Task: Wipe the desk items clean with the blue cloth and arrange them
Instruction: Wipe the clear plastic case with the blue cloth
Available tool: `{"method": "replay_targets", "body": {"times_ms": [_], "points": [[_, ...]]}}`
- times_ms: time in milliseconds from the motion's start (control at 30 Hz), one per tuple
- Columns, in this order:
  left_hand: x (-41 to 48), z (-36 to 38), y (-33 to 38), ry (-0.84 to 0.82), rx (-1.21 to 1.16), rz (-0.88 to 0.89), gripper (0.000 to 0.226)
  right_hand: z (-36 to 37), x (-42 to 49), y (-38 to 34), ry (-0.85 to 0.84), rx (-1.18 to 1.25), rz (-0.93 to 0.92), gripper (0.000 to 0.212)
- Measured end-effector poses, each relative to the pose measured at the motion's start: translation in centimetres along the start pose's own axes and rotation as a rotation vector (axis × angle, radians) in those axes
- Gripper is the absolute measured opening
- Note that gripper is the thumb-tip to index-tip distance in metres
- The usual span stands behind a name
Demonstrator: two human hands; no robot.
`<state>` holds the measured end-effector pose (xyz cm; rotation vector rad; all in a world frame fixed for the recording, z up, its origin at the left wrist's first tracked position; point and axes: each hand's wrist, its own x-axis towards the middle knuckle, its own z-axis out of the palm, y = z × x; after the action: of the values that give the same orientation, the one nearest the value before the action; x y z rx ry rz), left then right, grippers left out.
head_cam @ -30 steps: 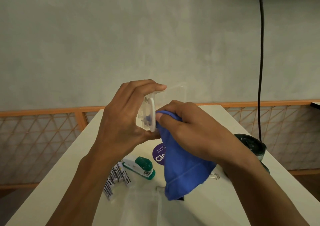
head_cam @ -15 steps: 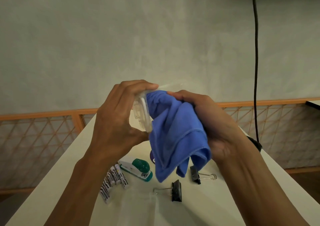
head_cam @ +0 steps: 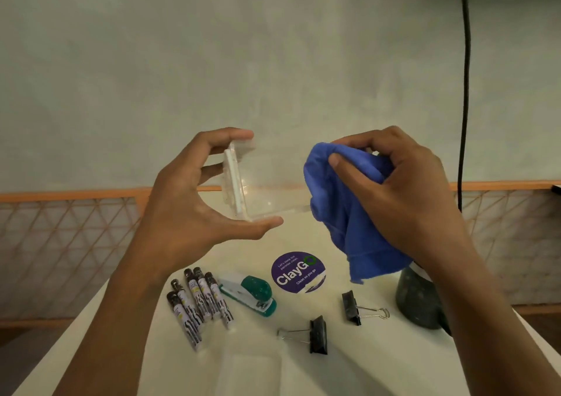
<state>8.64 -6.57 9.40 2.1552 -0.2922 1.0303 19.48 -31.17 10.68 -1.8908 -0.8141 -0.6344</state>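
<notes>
Head view: left hand (head_cam: 188,204) holds a clear plastic holder (head_cam: 235,183) above the worktop (head_cam: 379,365), thumb under, fingers over. Its long axis runs rightward to the blue cloth (head_cam: 343,213) just beside it, gripped in a bunch by the right hand (head_cam: 403,189).

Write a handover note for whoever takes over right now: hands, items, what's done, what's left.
Left hand grips the clear plastic holder, raised above the table.
Right hand grips the bunched blue cloth beside it.
On the table: markers side by side, stapler, two binder clips, dark cup.
Done: cannot tell which items are wiped.
Left: probably finish the holder, set it down, then wipe and arrange the rest.
</notes>
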Motion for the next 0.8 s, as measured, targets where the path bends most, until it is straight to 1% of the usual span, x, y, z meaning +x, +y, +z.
{"method": "replay_targets", "body": {"times_ms": [167,267,367,400,433,500,533,667,733,800], "points": [[0.0,-0.8,-0.1,-0.048,-0.058,0.062,0.102,0.3,-0.5,-0.4,0.091,-0.036,-0.159,0.010],[-0.1,-0.9,0.0,-0.051,-0.059,0.082,0.103,0.8,-1.3,-1.4,0.083,-0.001,-0.195,0.008],[-0.1,-0.3,0.6,-0.065,-0.038,0.122,0.105,2.5,-1.8,-1.3,0.113,-0.150,-0.254,0.005],[-0.1,-0.1,0.8,-0.065,-0.027,0.138,0.104,3.1,-1.8,-1.2,0.121,-0.203,-0.272,0.006],[-0.2,0.0,1.0,-0.063,-0.017,0.151,0.102,3.6,-1.8,-0.9,0.118,-0.227,-0.286,0.012],[-0.2,0.1,1.1,-0.058,-0.006,0.164,0.100,4.0,-1.7,-0.7,0.100,-0.202,-0.293,0.023],[-0.2,0.2,1.1,-0.054,-0.009,0.163,0.100,4.1,-1.8,-1.0,0.086,-0.180,-0.287,0.025],[-0.1,0.2,0.8,-0.062,-0.007,0.162,0.099,4.1,-2.0,-2.1,-0.046,-0.137,-0.307,0.021],[-0.2,0.1,0.7,-0.063,-0.001,0.150,0.099,3.7,-1.7,-2.0,-0.114,-0.175,-0.274,0.017],[-0.2,-0.1,0.8,-0.052,0.010,0.148,0.099,3.3,-1.6,-1.5,-0.106,-0.266,-0.225,0.008]]}}
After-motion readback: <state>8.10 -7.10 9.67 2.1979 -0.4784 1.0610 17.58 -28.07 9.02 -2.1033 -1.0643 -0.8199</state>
